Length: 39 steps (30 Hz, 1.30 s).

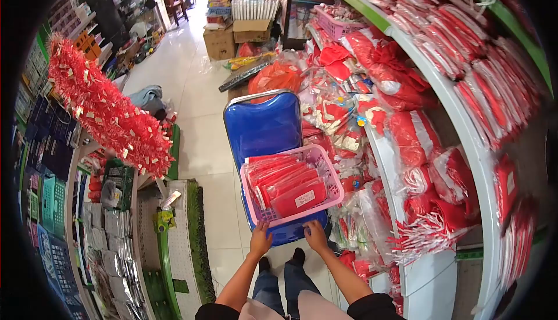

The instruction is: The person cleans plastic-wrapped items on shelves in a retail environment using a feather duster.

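A pink basket [334, 187] rests on the seat of a blue chair [264, 123]. Inside it lie several red items in clear plastic [279, 174], the nearest with a white handwritten label. My left hand [261, 237] is at the basket's near left corner, its fingertips by the rim, fingers somewhat apart. At the seat's front right edge is my right hand [315, 234], below the basket, with its fingers slightly spread. Neither hand visibly holds anything; whether the fingertips touch basket or seat cannot be made out.
Shelves [465, 116] of red packaged goods curve along the right, with bagged goods piled beside the chair. Red tinsel [110, 108] hangs over the left shelving. Cardboard boxes [251, 31] stand beyond the chair, beside a tiled aisle [195, 96].
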{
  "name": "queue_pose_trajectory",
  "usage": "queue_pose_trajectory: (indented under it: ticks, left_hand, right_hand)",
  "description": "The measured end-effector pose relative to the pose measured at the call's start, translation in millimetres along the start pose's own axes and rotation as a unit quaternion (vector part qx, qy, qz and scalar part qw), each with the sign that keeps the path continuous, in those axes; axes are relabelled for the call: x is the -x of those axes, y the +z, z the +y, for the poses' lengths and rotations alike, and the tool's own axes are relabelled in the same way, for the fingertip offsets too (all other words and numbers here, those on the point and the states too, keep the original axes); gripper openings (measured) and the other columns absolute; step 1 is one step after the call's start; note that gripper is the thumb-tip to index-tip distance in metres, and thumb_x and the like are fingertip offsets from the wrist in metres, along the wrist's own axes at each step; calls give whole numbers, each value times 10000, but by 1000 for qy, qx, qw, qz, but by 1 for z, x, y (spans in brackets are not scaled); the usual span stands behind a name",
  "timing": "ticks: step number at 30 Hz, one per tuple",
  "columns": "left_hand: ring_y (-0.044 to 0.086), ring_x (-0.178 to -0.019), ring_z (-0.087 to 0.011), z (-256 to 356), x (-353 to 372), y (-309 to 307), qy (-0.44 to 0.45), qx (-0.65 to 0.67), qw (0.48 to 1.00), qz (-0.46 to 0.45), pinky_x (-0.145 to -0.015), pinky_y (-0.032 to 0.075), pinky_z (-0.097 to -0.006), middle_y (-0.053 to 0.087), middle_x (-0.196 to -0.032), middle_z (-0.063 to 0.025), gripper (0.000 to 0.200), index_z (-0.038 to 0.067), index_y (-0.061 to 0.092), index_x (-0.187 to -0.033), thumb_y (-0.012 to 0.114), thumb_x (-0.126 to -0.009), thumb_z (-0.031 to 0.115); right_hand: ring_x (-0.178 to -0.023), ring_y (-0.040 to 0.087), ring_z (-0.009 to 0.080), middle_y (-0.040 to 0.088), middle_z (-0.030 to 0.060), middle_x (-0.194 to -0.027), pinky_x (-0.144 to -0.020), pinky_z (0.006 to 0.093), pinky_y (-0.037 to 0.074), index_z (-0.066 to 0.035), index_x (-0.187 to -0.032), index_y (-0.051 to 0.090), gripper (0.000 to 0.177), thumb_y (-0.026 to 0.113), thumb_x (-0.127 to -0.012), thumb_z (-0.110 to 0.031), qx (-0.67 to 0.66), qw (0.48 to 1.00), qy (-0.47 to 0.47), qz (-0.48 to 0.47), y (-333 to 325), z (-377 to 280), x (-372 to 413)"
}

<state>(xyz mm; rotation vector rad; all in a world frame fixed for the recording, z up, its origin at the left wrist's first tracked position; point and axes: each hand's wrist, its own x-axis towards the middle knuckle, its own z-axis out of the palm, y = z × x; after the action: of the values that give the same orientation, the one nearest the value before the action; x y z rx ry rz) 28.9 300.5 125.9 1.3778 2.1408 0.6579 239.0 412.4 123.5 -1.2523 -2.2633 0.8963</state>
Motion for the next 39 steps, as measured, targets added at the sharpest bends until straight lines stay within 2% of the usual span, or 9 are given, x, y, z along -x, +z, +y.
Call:
queue_pose_trajectory:
  ticks: [2, 9, 15, 22, 25, 28, 32, 35, 39]
  left_hand:
    - [194, -1346, -329, 10, -8, 12, -36, -42, 997, -52, -1039, 205, -555, 247, -1430, -184, 611, 40, 287, -1364, 541, -824, 173]
    - [139, -1370, -291, 8, -8, 25, -61, -141, 988, -20, -1050, 182, -545, 167, -1468, -155, 708, 73, 187, -1413, 527, -796, 148]
    - [74, -1376, -317, 9, -15, 29, -86, -146, 985, -45, -1065, 201, -512, 111, -1471, -186, 932, 85, 107, -1428, 606, -641, 89]
    - [79, -1383, -279, 18, -17, 21, -115, -144, 980, -75, -1068, 210, -482, 126, -1479, -153, 875, 86, 145, -1423, 562, -655, 64]
    - [64, -1385, -276, 19, -18, 18, -125, -135, 978, -100, -1068, 216, -478, 113, -1481, -153, 884, 82, 137, -1424, 571, -654, 99]
    - [45, -1386, -277, 16, -20, 19, -131, -131, 976, -112, -1068, 222, -470, 102, -1482, -157, 903, 74, 134, -1424, 595, -653, 166]
    - [76, -1378, -300, 3, -28, 22, -130, -127, 969, -168, -1068, 232, -455, 141, -1466, -191, 878, 20, 180, -1402, 627, -706, 314]
    - [151, -1356, -336, -14, -32, 31, -100, -65, 979, -167, -1070, 238, -427, 216, -1428, -238, 807, -18, 227, -1378, 601, -757, 337]
    - [246, -1311, -380, 21, -44, 15, -73, 63, 983, -156, -1066, 243, -387, 295, -1376, -281, 764, -53, 261, -1353, 568, -807, 384]
  right_hand:
    - [-934, 530, 318, 529, 142, -955, -802, 395, 437, -42, -949, 575, 195, 575, -755, -52, 2, 999, -39, -4, 0, -3, -29]
    - [-1060, 499, 331, 529, 169, -1083, -887, 371, 424, -41, -1074, 561, 286, 530, -791, -69, 34, 987, -85, -132, 14, -3, -112]
    - [-1141, 461, 309, 471, 151, -1241, -911, 468, 390, -47, -1199, 496, 419, 532, -783, -79, 89, 974, -145, -149, 47, 6, -144]
    - [-1006, 465, 267, 516, 81, -1050, -890, 469, 361, -68, -1049, 579, 351, 636, -709, -127, 224, 950, -196, -93, 62, 9, -150]
    - [-1033, 470, 269, 530, 89, -1031, -892, 480, 350, -67, -945, 628, 199, 533, -790, -149, 262, 935, -189, -143, 54, 13, -146]
    - [-1029, 455, 247, 520, 79, -1021, -855, 458, 342, -78, -883, 645, 230, 688, -674, -163, 233, 952, -189, -66, 41, 18, -141]
    - [-1057, 447, 267, 508, 91, -1043, -855, 436, 337, -55, -913, 625, 272, 702, -660, -122, 187, 976, -112, 24, -20, -1, -134]
    - [-1081, 441, 294, 504, 83, -1057, -897, 474, 314, -36, -942, 610, 268, 673, -688, -91, 30, 996, -31, 77, -62, -3, -119]
    - [-901, 559, 280, 588, 124, -967, -804, 337, 420, 2, -986, 600, 291, 685, -742, -132, -133, 970, -56, 197, -104, -1, -106]
